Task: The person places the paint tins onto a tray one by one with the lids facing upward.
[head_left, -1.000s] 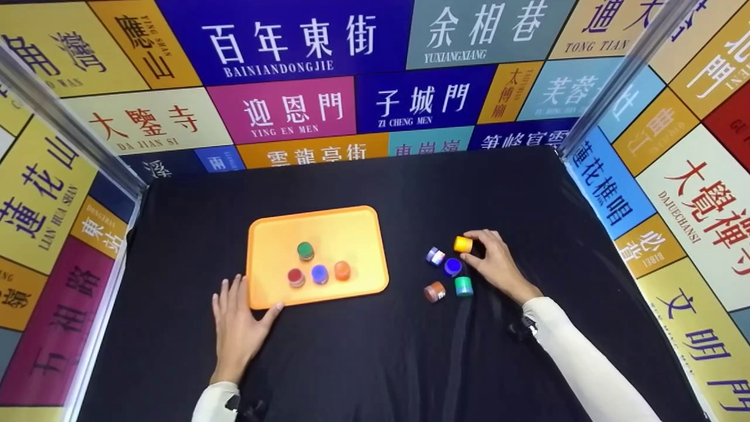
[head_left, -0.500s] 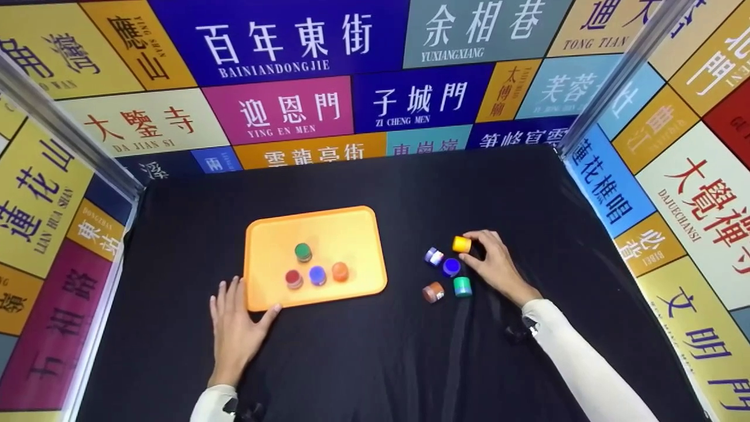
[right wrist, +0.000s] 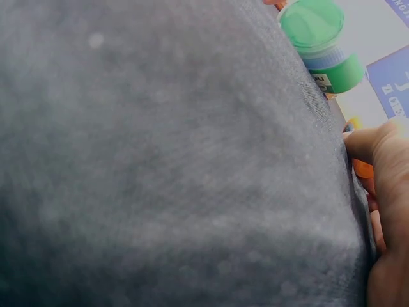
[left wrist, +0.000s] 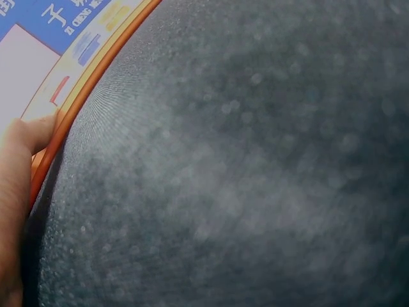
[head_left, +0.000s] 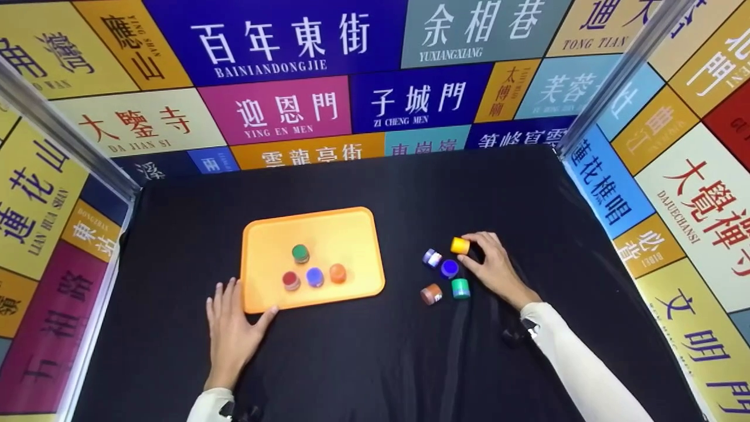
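Note:
My right hand [head_left: 497,268] pinches a small yellow paint jar [head_left: 460,245] between thumb and fingers, at the far right of a loose cluster. Close by are a white-and-purple jar [head_left: 432,258], a dark blue jar [head_left: 449,268], a green jar [head_left: 460,288] and a brown jar [head_left: 431,294]. My left hand [head_left: 231,334] rests with straight fingers at the near left corner of an orange tray [head_left: 351,225]; its thumb touches the rim in the left wrist view. On the tray stand a dark green jar [head_left: 300,253], a red jar [head_left: 291,280], a blue-purple jar [head_left: 314,276] and an orange jar [head_left: 337,273].
A black cloth [head_left: 363,357] covers the table. Panels with printed signs [head_left: 281,47] enclose the back and both sides, joined by metal posts [head_left: 609,82]. Beyond my right thumb, the right wrist view shows the green jar [right wrist: 339,70] standing upright.
The whole head view has drifted slightly to the left. Both hands and the jars keep their places relative to the table.

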`<state>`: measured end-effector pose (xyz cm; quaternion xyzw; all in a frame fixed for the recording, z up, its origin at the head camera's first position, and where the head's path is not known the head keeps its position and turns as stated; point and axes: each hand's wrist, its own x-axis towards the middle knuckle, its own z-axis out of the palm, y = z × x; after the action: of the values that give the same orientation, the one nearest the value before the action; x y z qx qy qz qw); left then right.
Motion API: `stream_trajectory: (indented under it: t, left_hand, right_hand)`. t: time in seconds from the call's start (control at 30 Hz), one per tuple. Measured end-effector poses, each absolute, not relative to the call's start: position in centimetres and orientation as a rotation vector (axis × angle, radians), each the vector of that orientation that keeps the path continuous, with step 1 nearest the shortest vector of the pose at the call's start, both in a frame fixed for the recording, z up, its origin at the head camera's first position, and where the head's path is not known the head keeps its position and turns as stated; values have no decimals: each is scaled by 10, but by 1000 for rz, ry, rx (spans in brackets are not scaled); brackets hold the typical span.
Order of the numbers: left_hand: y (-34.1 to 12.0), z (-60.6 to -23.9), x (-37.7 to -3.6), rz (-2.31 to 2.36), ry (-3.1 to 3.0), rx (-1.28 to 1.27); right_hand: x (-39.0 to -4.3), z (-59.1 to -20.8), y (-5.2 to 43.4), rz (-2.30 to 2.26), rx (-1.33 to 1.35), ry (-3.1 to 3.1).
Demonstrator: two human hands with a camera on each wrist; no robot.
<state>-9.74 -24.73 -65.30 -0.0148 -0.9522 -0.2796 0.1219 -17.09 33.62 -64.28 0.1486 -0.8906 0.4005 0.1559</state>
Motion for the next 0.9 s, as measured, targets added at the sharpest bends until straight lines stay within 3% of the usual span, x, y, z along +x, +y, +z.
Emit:
stream_trajectory:
  t: [0.9]
  left_hand:
    - [-245,-650,-99,-804,-2799,-20]
  right_hand:
    - [-171,-644,337,1217,360,-2495]
